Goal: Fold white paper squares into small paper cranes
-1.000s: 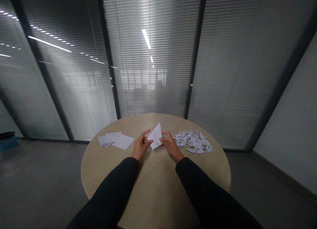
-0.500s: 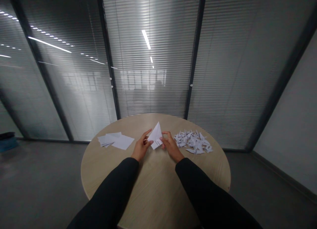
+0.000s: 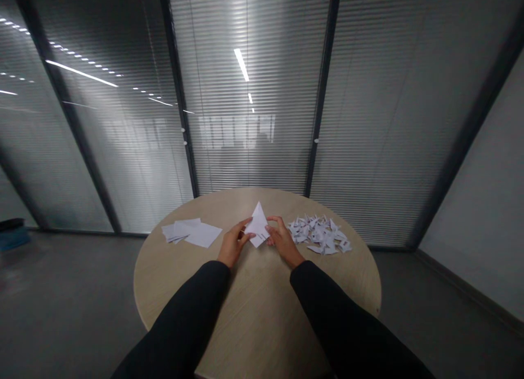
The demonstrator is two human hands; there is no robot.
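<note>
A white sheet of paper folded into a pointed shape (image 3: pixel 257 226) stands up between my two hands over the middle of the round wooden table (image 3: pixel 254 313). My left hand (image 3: pixel 233 243) pinches its lower left edge with thumb and fingers closed on it. From the other side, my right hand (image 3: pixel 281 240) grips the lower right edge, fingers curled round the fold. Both arms wear black sleeves.
A small stack of flat white sheets (image 3: pixel 191 232) lies on the table to the left of my hands. To the right sits a heap of several small folded paper pieces (image 3: pixel 320 235). Glass walls with blinds (image 3: pixel 254 95) stand behind the table.
My hands have drawn slightly closer together on the folded paper, and its tip has shifted a little. The piles have not moved.
</note>
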